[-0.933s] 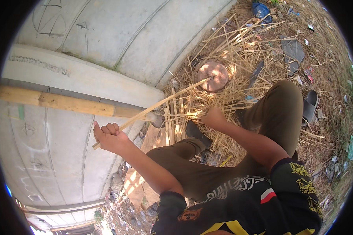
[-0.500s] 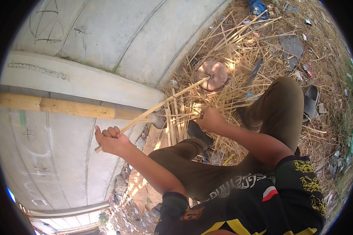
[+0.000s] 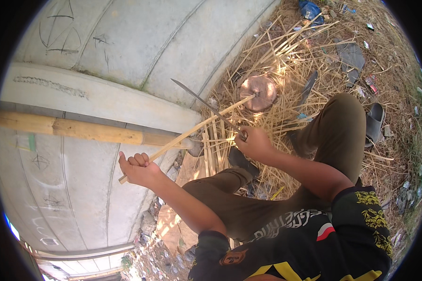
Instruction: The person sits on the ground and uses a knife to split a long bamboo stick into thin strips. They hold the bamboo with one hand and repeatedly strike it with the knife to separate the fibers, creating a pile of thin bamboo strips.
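My left hand [image 3: 139, 169] is closed around the near end of a long pale bamboo strip [image 3: 178, 139]. The strip slants up to the right, and its far end meets the top of a round wooden chopping block [image 3: 263, 97]. In my right hand [image 3: 254, 144] is the handle of a machete [image 3: 195, 96], its long thin dark blade pointing up and to the left. The blade crosses over the strip in the picture; I cannot tell whether it touches it. Several cut bamboo strips [image 3: 210, 149] lie under and beside the held one.
A pale panel wall [image 3: 126, 42] stands at the left, with a thick bamboo pole [image 3: 96, 131] along it. Loose strips [image 3: 269, 54] and shavings cover the ground around the block. A dark sandal [image 3: 374, 125] lies right of my knee, and a blue plastic bag [image 3: 310, 13] lies farther off.
The machete blade, not distinguishable half a second ago, now shows plainly across the strip. Both hands keep their grips in nearly the same place; the whole view has shifted slightly.
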